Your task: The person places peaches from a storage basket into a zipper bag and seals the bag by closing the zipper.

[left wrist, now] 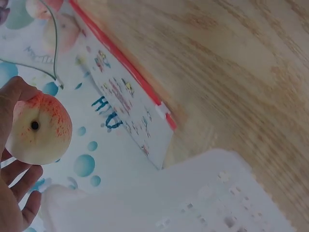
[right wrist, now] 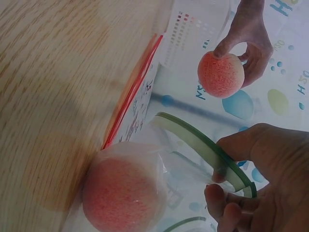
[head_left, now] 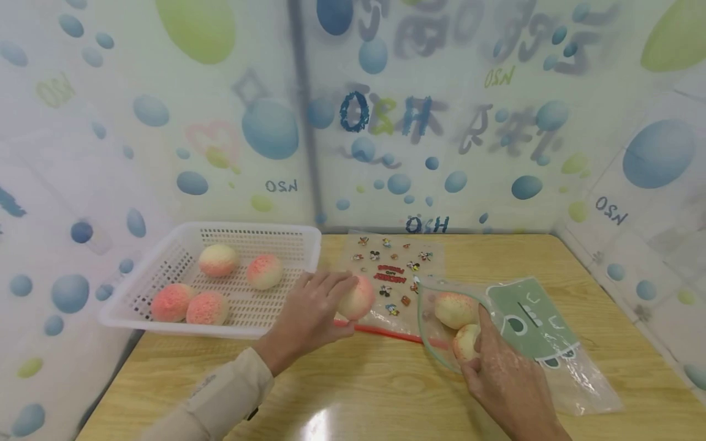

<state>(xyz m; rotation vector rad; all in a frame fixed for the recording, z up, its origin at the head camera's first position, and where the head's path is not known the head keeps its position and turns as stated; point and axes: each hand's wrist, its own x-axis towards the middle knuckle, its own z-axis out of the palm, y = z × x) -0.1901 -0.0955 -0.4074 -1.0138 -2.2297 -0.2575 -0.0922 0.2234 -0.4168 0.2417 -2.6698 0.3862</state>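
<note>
My left hand [head_left: 311,306] holds a pink-and-cream peach [head_left: 363,298] above the table, between the basket and the green-edged bag. In the left wrist view the peach [left wrist: 46,130] shows a small dark hole at one end. My right hand [head_left: 510,373] pinches the green zip rim [right wrist: 203,142] of a clear zip bag [head_left: 584,373] with a green cartoon face, and its mouth gapes toward the left hand. Inside that bag are two peaches, an upper one [head_left: 455,310] and a lower one [head_left: 466,342] partly hidden by the right hand.
A white perforated basket [head_left: 132,318] at the left holds several more peaches [head_left: 217,260]. A flat clear bag with cartoon figures and a red zip [head_left: 386,332] lies mid-table, partly behind the green-edged bag. Patterned curtains [head_left: 358,184] surround the wooden table [head_left: 353,392].
</note>
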